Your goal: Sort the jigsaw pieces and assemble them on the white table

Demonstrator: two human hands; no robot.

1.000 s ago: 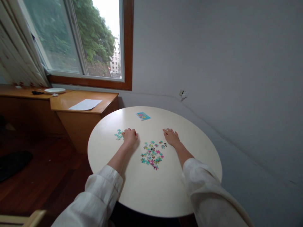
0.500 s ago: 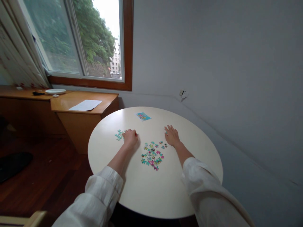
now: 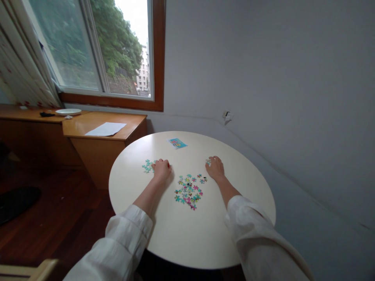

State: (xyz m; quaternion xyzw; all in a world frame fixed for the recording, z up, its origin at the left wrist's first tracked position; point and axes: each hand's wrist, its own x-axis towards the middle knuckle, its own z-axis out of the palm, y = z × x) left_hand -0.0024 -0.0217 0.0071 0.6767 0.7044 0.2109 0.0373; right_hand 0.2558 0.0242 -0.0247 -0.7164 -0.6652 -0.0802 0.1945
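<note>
On the round white table [image 3: 170, 230], my left hand [image 3: 161, 168] rests with its fingers curled in; what they hold, if anything, is hidden. A small group of teal jigsaw pieces [image 3: 147, 167] lies right beside it, partly covered by the hand. My right hand [image 3: 215, 168] is bent over the tabletop, its thumb and fingers apart around a few teal jigsaw pieces [image 3: 208, 161]. Between my forearms lies a loose pile of mixed pink, green, yellow and teal jigsaw pieces [image 3: 189, 193].
A small blue picture card [image 3: 177, 143] lies near the table's far edge. To the left stands a wooden desk [image 3: 96, 150] bearing a white paper sheet [image 3: 106, 129] and a white plate [image 3: 68, 112]. Behind the table is a wall with a socket [image 3: 227, 116].
My right hand has shifted slightly right and its spread fingers have bent inward, uncovering teal pieces at its left side. My left hand has barely moved.
</note>
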